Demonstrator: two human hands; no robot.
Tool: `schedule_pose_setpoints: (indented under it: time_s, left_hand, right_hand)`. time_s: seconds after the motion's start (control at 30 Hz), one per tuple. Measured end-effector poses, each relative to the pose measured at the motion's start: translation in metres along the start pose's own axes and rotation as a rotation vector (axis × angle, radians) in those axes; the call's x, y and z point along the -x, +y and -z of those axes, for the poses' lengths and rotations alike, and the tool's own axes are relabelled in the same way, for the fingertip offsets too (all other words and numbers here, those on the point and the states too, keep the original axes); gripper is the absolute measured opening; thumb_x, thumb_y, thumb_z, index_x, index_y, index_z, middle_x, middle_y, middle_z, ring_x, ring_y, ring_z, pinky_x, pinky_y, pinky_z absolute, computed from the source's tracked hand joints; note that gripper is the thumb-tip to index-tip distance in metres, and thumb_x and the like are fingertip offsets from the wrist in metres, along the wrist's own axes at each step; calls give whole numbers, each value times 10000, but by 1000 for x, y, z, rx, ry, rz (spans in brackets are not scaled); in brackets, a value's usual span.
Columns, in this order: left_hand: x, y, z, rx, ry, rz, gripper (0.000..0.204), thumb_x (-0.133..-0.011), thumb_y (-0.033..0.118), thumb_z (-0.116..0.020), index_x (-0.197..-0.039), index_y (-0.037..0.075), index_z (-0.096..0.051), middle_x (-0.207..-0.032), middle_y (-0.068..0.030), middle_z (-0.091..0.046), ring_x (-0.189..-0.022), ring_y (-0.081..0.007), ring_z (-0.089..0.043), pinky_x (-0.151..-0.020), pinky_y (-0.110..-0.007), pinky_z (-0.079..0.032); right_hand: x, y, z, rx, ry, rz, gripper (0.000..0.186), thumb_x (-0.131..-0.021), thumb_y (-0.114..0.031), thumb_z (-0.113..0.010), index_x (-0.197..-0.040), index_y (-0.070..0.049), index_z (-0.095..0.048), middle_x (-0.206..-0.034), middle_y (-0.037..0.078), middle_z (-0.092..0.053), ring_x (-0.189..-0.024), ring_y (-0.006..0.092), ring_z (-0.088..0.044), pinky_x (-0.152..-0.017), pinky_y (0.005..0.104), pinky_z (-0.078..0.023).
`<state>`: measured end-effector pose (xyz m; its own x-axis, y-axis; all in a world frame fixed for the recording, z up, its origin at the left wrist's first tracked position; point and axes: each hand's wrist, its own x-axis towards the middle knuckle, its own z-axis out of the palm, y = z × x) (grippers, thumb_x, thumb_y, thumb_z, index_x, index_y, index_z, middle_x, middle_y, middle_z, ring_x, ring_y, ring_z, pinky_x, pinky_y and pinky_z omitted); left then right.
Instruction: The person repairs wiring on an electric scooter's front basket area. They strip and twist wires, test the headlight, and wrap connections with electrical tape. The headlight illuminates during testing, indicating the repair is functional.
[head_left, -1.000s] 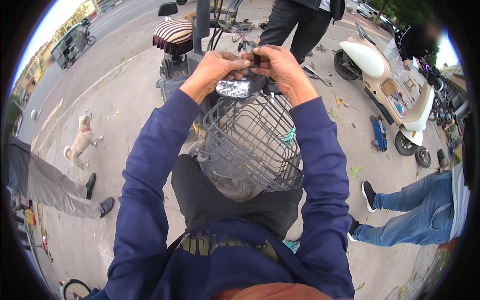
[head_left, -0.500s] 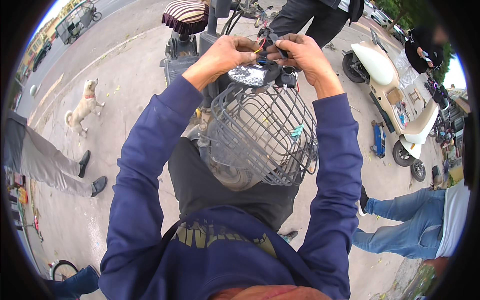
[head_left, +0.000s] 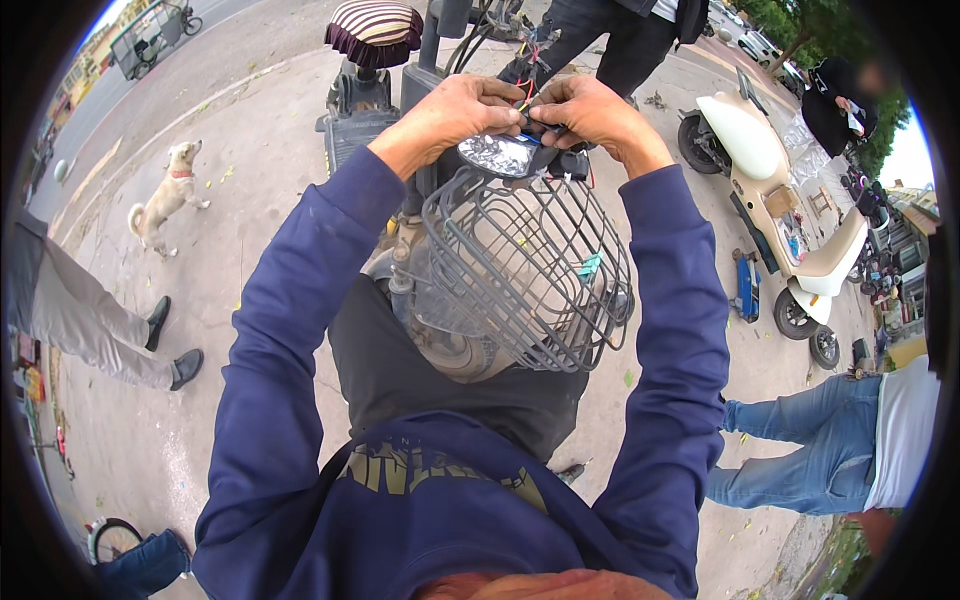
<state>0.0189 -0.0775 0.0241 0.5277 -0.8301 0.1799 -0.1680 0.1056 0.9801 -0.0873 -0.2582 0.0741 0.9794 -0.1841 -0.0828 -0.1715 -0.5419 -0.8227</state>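
Observation:
My left hand is closed in a pinch on a thin yellow wire above the front of a parked electric scooter. Facing it, my right hand pinches close to the same wire; a dark piece shows under its fingertips, too small to make out. Red and dark wires rise in a loose bunch beyond my fingers. Just below my hands sits the scooter's headlight, its face bright and mottled. The grey wire basket hangs in front of my knees, with a small green piece on it.
A striped, frilled seat stands at the far left of the scooter. A white dog and a person in grey trousers are left. At right are a cream scooter, a blue tool and a person in jeans. Dark-trousered legs stand beyond.
My right fingers have come closer to my left fingertips. The black strip that stood up from my right fingers no longer shows there. The view has shifted slightly.

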Motion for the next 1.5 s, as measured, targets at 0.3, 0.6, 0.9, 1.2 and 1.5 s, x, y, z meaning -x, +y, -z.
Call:
schedule_pose_setpoints:
  time_s: [0.3, 0.6, 0.9, 1.2, 1.5]
  left_hand:
    - [-2, -1, -1, 45, 19, 15, 361, -901, 111, -721, -1187, -74, -603, -1008, -137, -726, -898, -132, -702, -846, -240, -565]
    - [-3, -5, -5, -13, 31, -40, 296, -914, 91, -693, -1157, -60, -616, -989, -116, -725, -868, -122, -692, -818, -232, -558]
    - [8, -1, -18, -239, 181, -186, 215, -904, 58, -674, -1081, -63, -665, -920, -117, -739, -825, -129, -706, -763, -241, -556]
    - [17, -14, -33, -741, 385, -739, 150, -859, 28, -686, -996, -14, -730, -877, -174, -725, -759, -272, -723, -664, -317, -546]
    - [-2, 5, -15, -129, 117, -156, 266, -910, 157, -732, -1070, -53, -706, -898, -75, -732, -790, -97, -669, -726, -241, -545]
  right_hand:
    - [1, 4, 1, -50, -32, 37, 263, -934, -192, -692, -1097, 11, -654, -894, 69, -727, -688, 80, -672, -578, 181, -532]
    - [5, 4, 2, -103, -19, 21, 296, -909, -209, -728, -1090, 15, -657, -890, 62, -733, -694, 76, -678, -574, 176, -525]
    - [6, 7, 4, -149, -34, 43, 274, -901, -205, -722, -1061, 15, -689, -902, 61, -737, -746, 84, -680, -620, 196, -533]
    - [14, 8, 1, -277, 25, 67, 250, -887, -183, -731, -1034, 18, -706, -890, 64, -730, -778, 100, -682, -665, 218, -537]
    - [13, 13, -7, -110, 65, 157, 217, -964, -150, -622, -1069, 33, -670, -910, 61, -707, -787, 111, -648, -690, 254, -527]
